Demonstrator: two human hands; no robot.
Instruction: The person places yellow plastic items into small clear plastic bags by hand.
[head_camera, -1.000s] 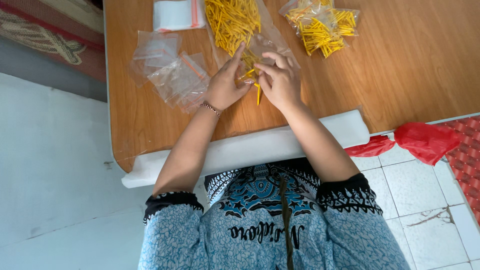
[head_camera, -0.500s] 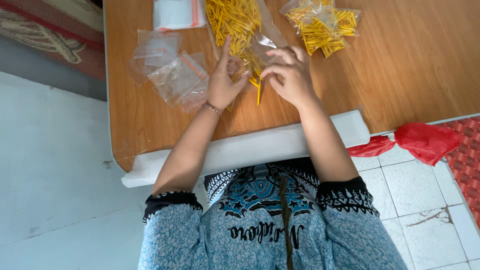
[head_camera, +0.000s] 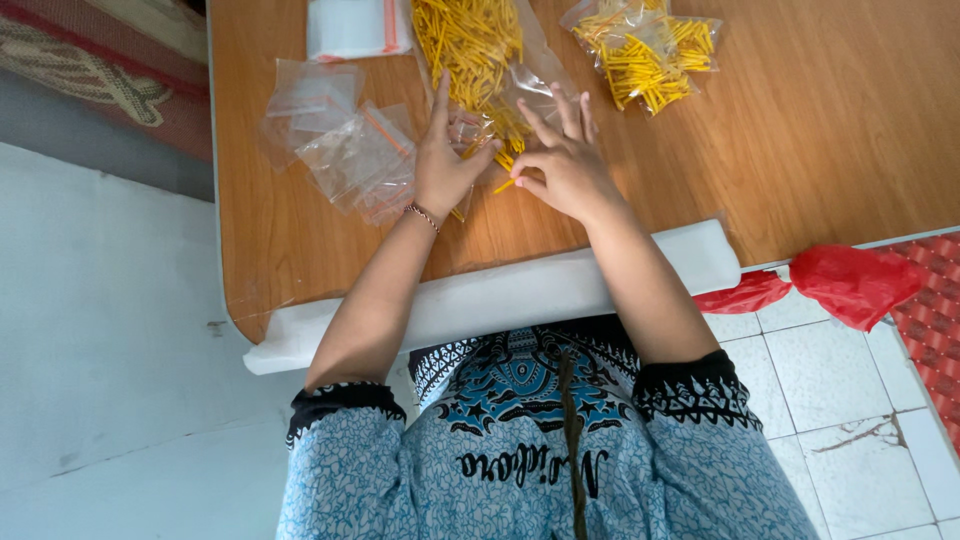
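Observation:
A heap of thin yellow sticks (head_camera: 468, 40) lies on a clear plastic sheet at the far side of the wooden table (head_camera: 820, 130). Just below the heap, my left hand (head_camera: 438, 168) has its fingers stretched out and its thumb pressed on a small clear zip bag (head_camera: 478, 130) with yellow sticks in it. My right hand (head_camera: 566, 168) is close beside it, thumb and forefinger pinched at the bag's mouth on a few yellow sticks (head_camera: 503, 184). Its other fingers are raised.
A filled bag of yellow sticks (head_camera: 645, 52) lies to the right. Several empty zip bags (head_camera: 345, 142) and a stack of them (head_camera: 355, 25) lie to the left. White foam padding (head_camera: 690, 262) covers the near table edge. A red plastic bag (head_camera: 850, 282) hangs over the tiled floor.
Both hands have shifted slightly up towards the heap. My left fingers have spread open and my right fingers have lifted, still pinching sticks at the small bag.

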